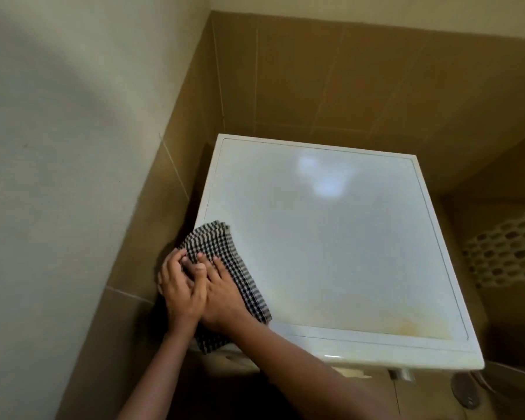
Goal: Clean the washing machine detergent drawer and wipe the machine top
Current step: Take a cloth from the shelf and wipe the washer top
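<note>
Pressing down on the cloth [225,259] w/ both hands, at the front-left corner of the machine top [331,253]. Cloth is black-and-white check, folded in layers, and lies on the white top along its left edge. Its near end hangs over the front-left corner, below our wrists.

Right hand [222,298] lies flat on the cloth, palm down, fingers straight. It presses and clasps nothing. Left hand [178,286] is just beside it and touching, thumb laid across the right hand's fingers. Left fingers are bent round the cloth's left edge where it spills off the machine's side, so a narrow hold on fabric. Both forearms are bare and come in from the bottom of the view.

Rest of the top is white w/ a thin dark line framing it near the rim. We note a yellowish stain [415,327] at front-right, well apart from the cloth, and a pale glare patch [325,177] toward the back.

Machine sits in a corner: brown tiles [361,80] behind and to the left, cream wall [73,116] above them. White basket [503,256] w/ honeycomb holes stands to the right of the machine, lower down. Small round grey thing [465,389] on the floor at front-right; can't tell what it is.
</note>
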`<state>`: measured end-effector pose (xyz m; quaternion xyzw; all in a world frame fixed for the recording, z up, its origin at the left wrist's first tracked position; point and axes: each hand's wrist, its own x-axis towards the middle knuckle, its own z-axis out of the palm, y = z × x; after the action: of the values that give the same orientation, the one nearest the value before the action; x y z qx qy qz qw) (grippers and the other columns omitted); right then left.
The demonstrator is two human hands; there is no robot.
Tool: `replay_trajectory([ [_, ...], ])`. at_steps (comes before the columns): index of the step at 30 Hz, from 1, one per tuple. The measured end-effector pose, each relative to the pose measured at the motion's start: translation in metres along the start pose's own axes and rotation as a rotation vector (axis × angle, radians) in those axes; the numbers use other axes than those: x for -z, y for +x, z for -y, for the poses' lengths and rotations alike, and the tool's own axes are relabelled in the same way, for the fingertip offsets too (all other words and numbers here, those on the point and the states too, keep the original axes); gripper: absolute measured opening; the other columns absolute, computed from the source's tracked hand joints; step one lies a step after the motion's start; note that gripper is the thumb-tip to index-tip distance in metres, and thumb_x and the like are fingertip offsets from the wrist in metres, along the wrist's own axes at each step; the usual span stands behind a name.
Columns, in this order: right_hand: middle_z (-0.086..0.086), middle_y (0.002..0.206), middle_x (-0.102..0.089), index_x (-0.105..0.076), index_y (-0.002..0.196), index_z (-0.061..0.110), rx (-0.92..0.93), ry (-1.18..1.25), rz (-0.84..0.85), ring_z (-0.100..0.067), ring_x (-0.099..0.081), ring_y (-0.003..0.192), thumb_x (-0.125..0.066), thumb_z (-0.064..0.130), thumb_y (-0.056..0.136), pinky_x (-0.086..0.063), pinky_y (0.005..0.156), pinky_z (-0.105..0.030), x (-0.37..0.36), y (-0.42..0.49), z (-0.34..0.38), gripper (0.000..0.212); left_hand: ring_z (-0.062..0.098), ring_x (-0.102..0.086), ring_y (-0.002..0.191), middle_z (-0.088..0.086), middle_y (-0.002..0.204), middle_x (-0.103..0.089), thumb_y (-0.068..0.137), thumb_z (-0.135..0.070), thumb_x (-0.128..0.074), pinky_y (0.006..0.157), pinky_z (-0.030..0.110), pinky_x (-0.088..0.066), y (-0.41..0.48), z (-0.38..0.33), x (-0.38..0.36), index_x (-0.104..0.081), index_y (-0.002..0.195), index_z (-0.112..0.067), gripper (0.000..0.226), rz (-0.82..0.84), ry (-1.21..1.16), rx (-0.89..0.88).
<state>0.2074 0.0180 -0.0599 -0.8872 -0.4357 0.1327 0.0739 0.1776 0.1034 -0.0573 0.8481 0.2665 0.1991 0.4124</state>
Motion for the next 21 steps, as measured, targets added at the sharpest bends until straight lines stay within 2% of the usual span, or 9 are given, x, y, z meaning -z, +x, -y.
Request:
replay_trajectory([
  [2,-0.001,0.161,-0.003,-0.005,0.153,0.022,0.021,0.025,0.001,-0.023,0.009,0.148,-0.031,0.042,0.097,0.014,0.118,-0.040,-0.002,-0.021,0.001,0.065,0.031,-0.048,0.117,0.017,0.128,-0.054,0.085,-0.046,-0.042,0.101,0.048,-0.038,-0.013,-0.006,0.003,-0.055,0.124,-0.004,0.059,0.037,0.031,-0.065],
  [5,-0.004,0.159,-0.017,-0.016,0.152,0.016,-0.001,0.065,-0.029,-0.023,-0.003,0.148,-0.020,0.046,0.091,0.004,0.120,-0.042,-0.002,-0.052,-0.003,0.068,0.029,-0.049,0.115,0.016,0.124,-0.056,0.086,-0.048,-0.042,0.098,0.043,-0.038,-0.027,-0.013,0.001,-0.055,0.121,-0.004,0.057,0.119,0.021,-0.122],
  [8,-0.001,0.155,-0.030,-0.032,0.148,0.024,-0.071,0.041,-0.079,-0.025,-0.019,0.146,-0.025,0.047,0.092,-0.011,0.119,-0.044,-0.009,-0.088,-0.021,0.061,0.031,-0.051,0.114,0.016,0.121,-0.058,0.088,-0.047,-0.043,0.099,0.043,-0.039,-0.038,-0.016,-0.007,-0.056,0.118,-0.002,0.055,0.167,0.052,-0.217],
  [9,0.000,0.156,-0.029,-0.031,0.148,0.028,-0.107,0.040,-0.096,-0.024,-0.018,0.146,-0.027,0.046,0.093,-0.012,0.119,-0.044,-0.009,-0.101,-0.029,0.058,0.031,-0.051,0.114,0.016,0.120,-0.059,0.088,-0.047,-0.042,0.099,0.043,-0.038,-0.039,-0.016,-0.009,-0.056,0.117,-0.002,0.055,0.186,0.071,-0.239],
  [13,0.005,0.160,-0.008,-0.011,0.150,0.037,-0.253,0.035,-0.134,-0.019,0.001,0.148,-0.025,0.047,0.096,0.004,0.119,-0.040,-0.010,-0.153,-0.072,0.057,0.030,-0.049,0.117,0.014,0.123,-0.057,0.090,-0.052,-0.039,0.099,0.042,-0.036,-0.049,-0.016,-0.023,-0.056,0.118,-0.005,0.057,0.259,0.116,-0.277],
  [16,0.004,0.159,-0.009,-0.015,0.151,0.033,-0.420,0.035,-0.178,-0.021,-0.004,0.148,-0.020,0.048,0.095,-0.001,0.117,-0.041,-0.009,-0.191,-0.108,0.058,0.030,-0.048,0.117,0.013,0.124,-0.056,0.090,-0.056,-0.038,0.098,0.043,-0.036,-0.052,-0.013,-0.025,-0.056,0.118,-0.006,0.060,0.264,0.128,-0.270],
  [19,0.004,0.159,0.003,-0.004,0.151,0.033,-0.640,0.031,-0.169,-0.018,0.006,0.147,-0.009,0.053,0.094,-0.004,0.120,-0.042,-0.008,-0.230,-0.149,0.061,0.030,-0.048,0.116,0.014,0.124,-0.056,0.089,-0.056,-0.038,0.097,0.038,-0.035,-0.054,-0.013,-0.023,-0.055,0.119,-0.006,0.060,0.267,0.132,-0.254],
  [21,0.006,0.159,0.004,-0.002,0.151,0.033,-0.765,0.031,-0.198,-0.018,0.006,0.148,-0.005,0.055,0.093,-0.003,0.121,-0.042,-0.005,-0.255,-0.176,0.063,0.030,-0.048,0.116,0.014,0.124,-0.056,0.089,-0.055,-0.038,0.096,0.038,-0.034,-0.056,-0.013,-0.022,-0.055,0.119,-0.006,0.059,0.275,0.137,-0.276],
])
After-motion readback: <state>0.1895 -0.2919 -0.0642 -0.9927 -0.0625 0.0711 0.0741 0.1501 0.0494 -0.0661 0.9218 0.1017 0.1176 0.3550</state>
